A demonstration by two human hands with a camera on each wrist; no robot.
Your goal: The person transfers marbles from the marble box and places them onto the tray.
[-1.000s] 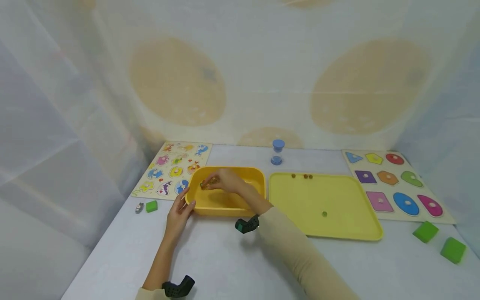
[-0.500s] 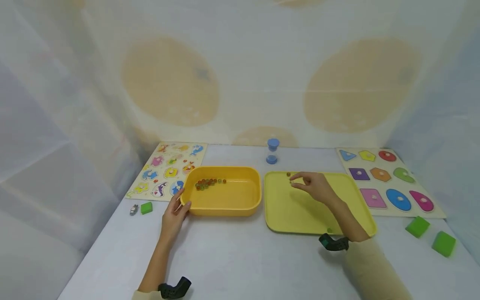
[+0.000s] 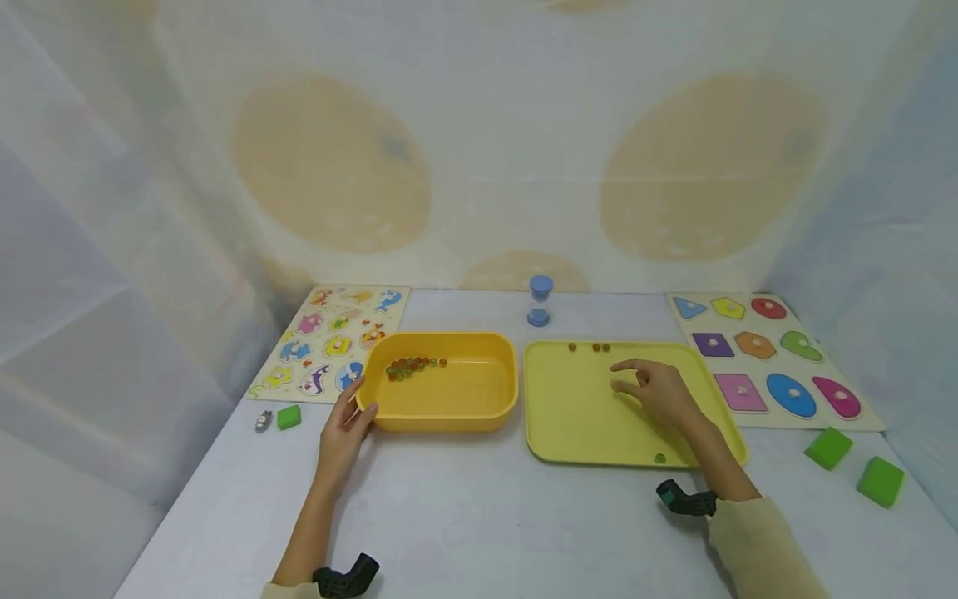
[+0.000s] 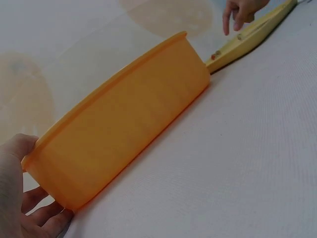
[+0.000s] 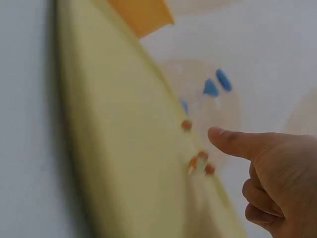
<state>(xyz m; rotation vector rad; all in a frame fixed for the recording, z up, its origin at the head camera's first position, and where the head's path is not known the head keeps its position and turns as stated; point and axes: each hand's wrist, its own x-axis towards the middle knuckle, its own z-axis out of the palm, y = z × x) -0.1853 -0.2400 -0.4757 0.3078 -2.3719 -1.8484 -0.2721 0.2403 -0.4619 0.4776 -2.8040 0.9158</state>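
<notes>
My left hand (image 3: 344, 437) holds the left near corner of the orange bin (image 3: 449, 424); in the left wrist view its thumb lies at the rim and its fingers at the lower corner. Inside the bin, red-brown and green marbles (image 3: 404, 366) cluster toward the left. My right hand (image 3: 662, 395) hovers over the yellow tray (image 3: 576, 424) with thumb and index finger apart and nothing visible between them. Brown-red marbles (image 3: 601, 348) sit along the tray's far edge. One green marble (image 3: 660, 458) lies by its near edge.
A blue hourglass (image 3: 540, 301) stands behind the bin and tray. An animal puzzle board (image 3: 318, 383) lies at left, a shape puzzle board (image 3: 774, 349) at right. Green blocks (image 3: 828, 448) and a small silvery figure (image 3: 264, 422) flank them.
My right hand has moved from inside the bin rightward over the tray, and its thumb and index finger have parted. The green marble has rolled toward the tray's near edge. My left hand stays put.
</notes>
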